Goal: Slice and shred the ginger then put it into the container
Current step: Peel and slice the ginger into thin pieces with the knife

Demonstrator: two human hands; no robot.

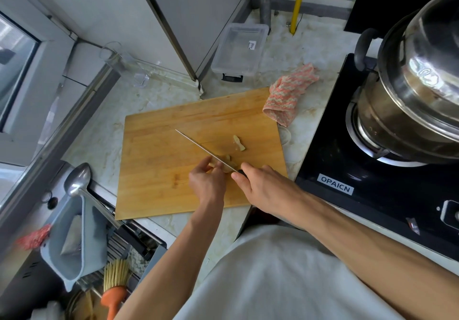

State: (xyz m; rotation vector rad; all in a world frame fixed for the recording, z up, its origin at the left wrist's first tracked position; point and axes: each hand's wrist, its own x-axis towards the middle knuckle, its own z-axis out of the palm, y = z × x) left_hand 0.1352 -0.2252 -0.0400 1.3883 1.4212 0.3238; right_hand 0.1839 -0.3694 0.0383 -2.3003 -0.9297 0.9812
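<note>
Head view: slicing is judged to be in hand — at lower centre of the frame the ginger (224, 164) is pinned on the cutting board (159, 150) by the curled fingers of the left hand (207, 182), while the knife (203, 150) is gripped by the right hand (260, 183), blade across the root. One cut piece (239, 143) lies just above. Next, thin even slices are called for, fingertips tucked back — the container (238, 49) waits empty at upper centre

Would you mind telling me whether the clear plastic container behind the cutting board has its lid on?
Lid on: the container shows a flat labelled lid.
</note>
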